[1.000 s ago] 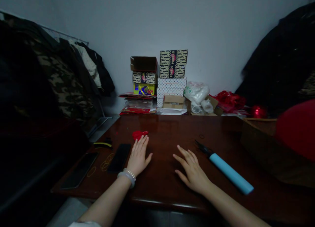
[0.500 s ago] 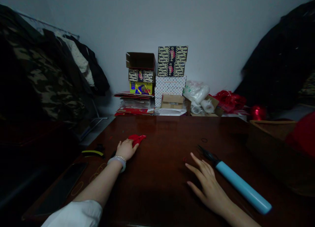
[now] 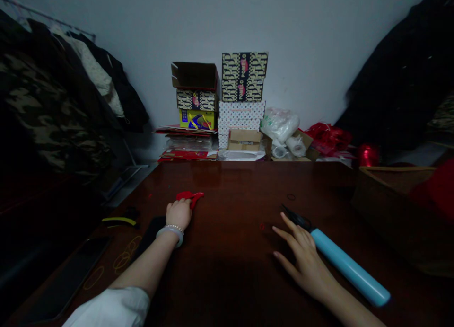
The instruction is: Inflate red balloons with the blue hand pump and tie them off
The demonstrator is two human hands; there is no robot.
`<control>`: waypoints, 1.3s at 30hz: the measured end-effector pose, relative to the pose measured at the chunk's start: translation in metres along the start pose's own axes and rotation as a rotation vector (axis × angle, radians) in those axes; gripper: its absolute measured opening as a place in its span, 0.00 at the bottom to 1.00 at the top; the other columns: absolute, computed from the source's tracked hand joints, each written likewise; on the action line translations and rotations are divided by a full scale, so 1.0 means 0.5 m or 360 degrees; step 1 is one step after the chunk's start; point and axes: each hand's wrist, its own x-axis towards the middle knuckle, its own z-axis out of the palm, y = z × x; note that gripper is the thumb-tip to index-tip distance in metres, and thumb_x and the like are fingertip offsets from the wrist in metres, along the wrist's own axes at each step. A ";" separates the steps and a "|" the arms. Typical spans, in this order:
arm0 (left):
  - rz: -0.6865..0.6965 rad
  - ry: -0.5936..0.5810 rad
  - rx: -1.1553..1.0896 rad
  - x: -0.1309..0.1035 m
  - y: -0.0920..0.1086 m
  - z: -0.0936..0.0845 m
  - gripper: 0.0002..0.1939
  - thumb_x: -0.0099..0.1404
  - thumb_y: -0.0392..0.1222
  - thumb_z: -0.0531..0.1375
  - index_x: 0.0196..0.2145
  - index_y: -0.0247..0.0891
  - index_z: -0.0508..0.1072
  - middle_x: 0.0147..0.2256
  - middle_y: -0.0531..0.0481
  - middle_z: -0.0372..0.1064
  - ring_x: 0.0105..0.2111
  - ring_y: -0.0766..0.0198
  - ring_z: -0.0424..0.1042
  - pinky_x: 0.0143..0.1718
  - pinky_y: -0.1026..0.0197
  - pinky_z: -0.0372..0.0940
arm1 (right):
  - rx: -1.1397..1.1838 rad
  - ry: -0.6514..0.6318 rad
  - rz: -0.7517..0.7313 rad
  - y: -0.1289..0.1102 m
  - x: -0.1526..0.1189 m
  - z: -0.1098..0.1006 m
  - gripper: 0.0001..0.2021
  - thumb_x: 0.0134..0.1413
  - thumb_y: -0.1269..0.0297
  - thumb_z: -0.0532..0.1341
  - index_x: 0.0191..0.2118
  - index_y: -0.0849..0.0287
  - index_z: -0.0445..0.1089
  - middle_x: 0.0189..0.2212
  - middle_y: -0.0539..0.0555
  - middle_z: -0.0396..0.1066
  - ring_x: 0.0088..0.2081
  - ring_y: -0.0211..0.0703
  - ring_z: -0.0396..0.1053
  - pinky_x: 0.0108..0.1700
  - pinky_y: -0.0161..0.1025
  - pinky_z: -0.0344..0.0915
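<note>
My left hand (image 3: 179, 214), with a beaded bracelet and a pale bangle at the wrist, reaches over the table (image 3: 227, 251). Its fingers are curled onto a limp red balloon (image 3: 194, 197), whose near part they hide. On the right, my right hand (image 3: 301, 256) is open with fingers spread, holding nothing. Just beside it lies a light-blue hand pump (image 3: 351, 265) with a black nozzle (image 3: 295, 217). A small red ring (image 3: 262, 226) and a dark ring (image 3: 291, 197) lie on the wood nearby.
Left of my arm lie a dark phone (image 3: 71, 275), several tan rubber bands (image 3: 124, 258) and a yellow-edged tool (image 3: 119, 220). A brown bin (image 3: 397, 213) with something red stands right. Stacked boxes (image 3: 243, 76) are behind the table; clothes (image 3: 88, 66) hang left.
My left fingers have curled more tightly over the red balloon. My right hand has shifted slightly right, closer to the pump. The whole view has tilted a little downward.
</note>
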 end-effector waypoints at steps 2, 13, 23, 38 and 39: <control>0.0004 0.0029 -0.0028 -0.004 0.003 -0.002 0.14 0.62 0.41 0.51 0.39 0.38 0.73 0.42 0.40 0.70 0.44 0.49 0.67 0.45 0.48 0.58 | -0.0007 0.0011 -0.0011 0.001 -0.001 -0.001 0.22 0.58 0.59 0.56 0.58 0.53 0.57 0.66 0.58 0.43 0.62 0.56 0.50 0.58 0.59 0.54; -0.0008 -0.0114 -0.0191 0.031 0.015 0.014 0.06 0.56 0.44 0.58 0.30 0.42 0.72 0.52 0.44 0.65 0.54 0.48 0.61 0.57 0.41 0.46 | -0.0034 0.0126 0.0112 0.032 -0.007 -0.022 0.22 0.58 0.59 0.56 0.58 0.53 0.57 0.65 0.60 0.44 0.62 0.57 0.52 0.56 0.60 0.55; 0.0661 -0.0149 -0.0482 -0.033 0.178 -0.026 0.08 0.60 0.36 0.54 0.36 0.42 0.70 0.40 0.49 0.71 0.40 0.61 0.71 0.44 0.61 0.60 | -0.0014 0.0090 0.0246 0.069 -0.020 -0.023 0.22 0.57 0.59 0.57 0.57 0.55 0.57 0.64 0.63 0.46 0.60 0.57 0.54 0.55 0.61 0.55; 0.1024 0.0221 -0.0556 -0.223 0.267 -0.080 0.14 0.56 0.46 0.60 0.38 0.38 0.67 0.59 0.41 0.52 0.60 0.46 0.47 0.58 0.42 0.43 | -0.0012 0.0112 0.0231 0.054 -0.105 -0.033 0.24 0.56 0.59 0.57 0.58 0.56 0.57 0.65 0.62 0.45 0.62 0.57 0.51 0.57 0.59 0.48; 0.1050 0.0231 -0.0557 -0.239 0.273 -0.087 0.15 0.56 0.46 0.60 0.40 0.38 0.67 0.60 0.40 0.51 0.61 0.46 0.46 0.59 0.42 0.43 | 0.0003 0.0120 0.0199 0.047 -0.111 -0.040 0.24 0.56 0.61 0.56 0.58 0.57 0.57 0.64 0.62 0.46 0.61 0.57 0.51 0.57 0.59 0.48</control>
